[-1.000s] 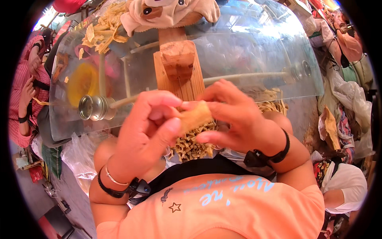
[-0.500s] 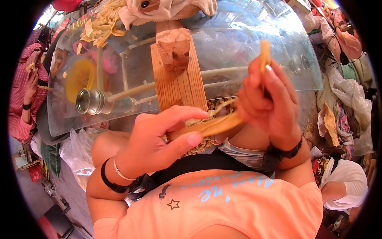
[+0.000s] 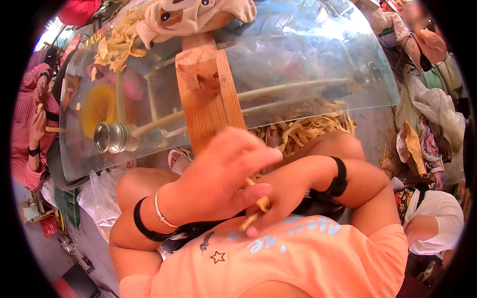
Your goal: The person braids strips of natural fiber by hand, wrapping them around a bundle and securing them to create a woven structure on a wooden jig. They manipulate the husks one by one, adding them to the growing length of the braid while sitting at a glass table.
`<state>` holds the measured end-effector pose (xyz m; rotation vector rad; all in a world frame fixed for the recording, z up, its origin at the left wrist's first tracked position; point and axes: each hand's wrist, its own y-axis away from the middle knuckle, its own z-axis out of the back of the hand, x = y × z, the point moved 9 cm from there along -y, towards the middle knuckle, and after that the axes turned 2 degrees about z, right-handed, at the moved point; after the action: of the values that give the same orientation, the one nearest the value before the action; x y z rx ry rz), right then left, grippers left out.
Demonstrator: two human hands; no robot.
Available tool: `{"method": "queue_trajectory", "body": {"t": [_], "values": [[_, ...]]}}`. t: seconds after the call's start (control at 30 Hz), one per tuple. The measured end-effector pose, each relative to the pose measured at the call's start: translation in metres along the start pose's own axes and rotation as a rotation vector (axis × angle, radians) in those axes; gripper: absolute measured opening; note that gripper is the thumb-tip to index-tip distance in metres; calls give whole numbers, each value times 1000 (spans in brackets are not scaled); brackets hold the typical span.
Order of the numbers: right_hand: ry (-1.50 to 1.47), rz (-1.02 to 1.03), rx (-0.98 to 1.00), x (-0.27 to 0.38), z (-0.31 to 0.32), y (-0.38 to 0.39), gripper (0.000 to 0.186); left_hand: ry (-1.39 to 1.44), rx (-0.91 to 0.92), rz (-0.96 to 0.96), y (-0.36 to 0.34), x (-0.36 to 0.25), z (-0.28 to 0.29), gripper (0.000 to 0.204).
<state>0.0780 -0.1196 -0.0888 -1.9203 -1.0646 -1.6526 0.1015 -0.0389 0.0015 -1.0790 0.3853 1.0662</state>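
A tan strip of dried plant fibre (image 3: 262, 202) shows in short pieces between my two hands, close to my shirt front. My right hand (image 3: 284, 191) points down and inward, its fingers closed on the strip. Just beside it, my left hand (image 3: 223, 171) is curled with the thumb against the strip; motion smears its fingers. Most of the strip is hidden by the hands. Beyond them, a wooden plank with a raised block (image 3: 211, 107) lies over the glass tabletop (image 3: 308, 64) and reaches toward me.
More tan strips (image 3: 318, 124) are heaped beneath the glass edge near my knee. Another pile (image 3: 121, 42) sits at the far left, beside a cloth with an animal face (image 3: 191, 17). A person in a striped shirt (image 3: 30, 114) works at left. Plastic bags (image 3: 439, 116) lie at right.
My right hand has swung down from its raised place at right to beside my left hand, bringing the strip close to my body. The view has shifted slightly.
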Motion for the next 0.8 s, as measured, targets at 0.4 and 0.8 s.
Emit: {"method": "queue_trajectory", "body": {"t": [0.4, 0.8], "values": [[-309, 364, -847, 52, 66, 56, 22, 43, -94, 108, 4, -12, 31, 11], [283, 631, -980, 85, 62, 68, 18, 492, -94, 281, 24, 32, 16, 38]]}}
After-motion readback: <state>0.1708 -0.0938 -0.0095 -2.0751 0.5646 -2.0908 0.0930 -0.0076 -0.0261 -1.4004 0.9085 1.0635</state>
